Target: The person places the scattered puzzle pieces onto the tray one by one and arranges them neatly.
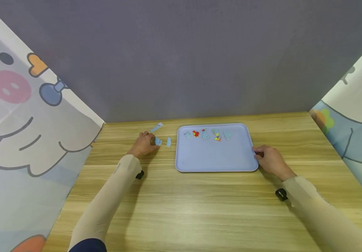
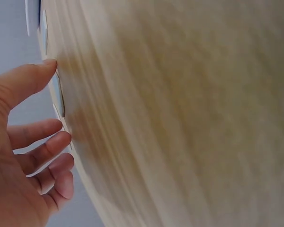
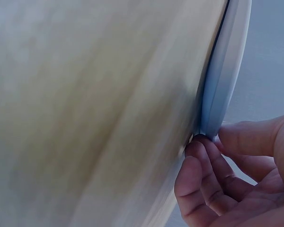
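My left hand is over the table at the left, thumb and fingers parted around a flat, light-blue puzzle piece. In the left wrist view that piece lies on the wood between the thumb tip and the forefinger. Beside it are a second small blue piece and a longer one farther back. At the right, my right hand holds the side rim of a pale-blue tray. The right wrist view shows the thumb against the tray's rim and curled fingers low beside its underside.
Along the tray's far part lie several irregular pieces, among them a red one, a yellow-patterned one and a blue triangular one. A grey panel rises behind the wooden table. Cartoon-printed panels stand at both sides.
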Motion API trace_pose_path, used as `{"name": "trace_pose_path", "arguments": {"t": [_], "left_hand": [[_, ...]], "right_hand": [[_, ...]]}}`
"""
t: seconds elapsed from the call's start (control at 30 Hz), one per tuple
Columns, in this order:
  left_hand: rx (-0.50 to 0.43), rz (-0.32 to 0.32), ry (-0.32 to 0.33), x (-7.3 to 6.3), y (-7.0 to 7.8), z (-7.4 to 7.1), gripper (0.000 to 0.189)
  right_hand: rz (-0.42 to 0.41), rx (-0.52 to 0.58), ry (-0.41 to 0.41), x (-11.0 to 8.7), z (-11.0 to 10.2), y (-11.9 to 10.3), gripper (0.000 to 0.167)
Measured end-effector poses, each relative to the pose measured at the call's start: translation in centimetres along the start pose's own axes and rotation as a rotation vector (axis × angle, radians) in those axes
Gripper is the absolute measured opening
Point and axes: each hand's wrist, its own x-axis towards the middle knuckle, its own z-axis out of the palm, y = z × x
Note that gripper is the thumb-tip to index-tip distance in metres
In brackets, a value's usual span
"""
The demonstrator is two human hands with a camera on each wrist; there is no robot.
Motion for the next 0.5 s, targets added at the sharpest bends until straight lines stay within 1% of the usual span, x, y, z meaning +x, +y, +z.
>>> {"name": "trace_pose_path", "arguments": {"t": [0.2,0.37,0.5], "left_hand": [[-0.001,0.017,0.005,0.62,-0.28,0.20,0.056],[-0.018,0.027,0.003,0.88,-0.21,0.24,0.049],[-0.034,0.037,-0.010,0.94,-0.28,0.18,0.049]], "right_hand": [[0.001,-0.012,0.000,0.01,0.00,-0.07,0.027],[0.007,-0.013,-0.003,0.04,0.00,-0.07,0.027],[0.016,-0.007,-0.012,0.08,-0.03,-0.14,0.028]]}}
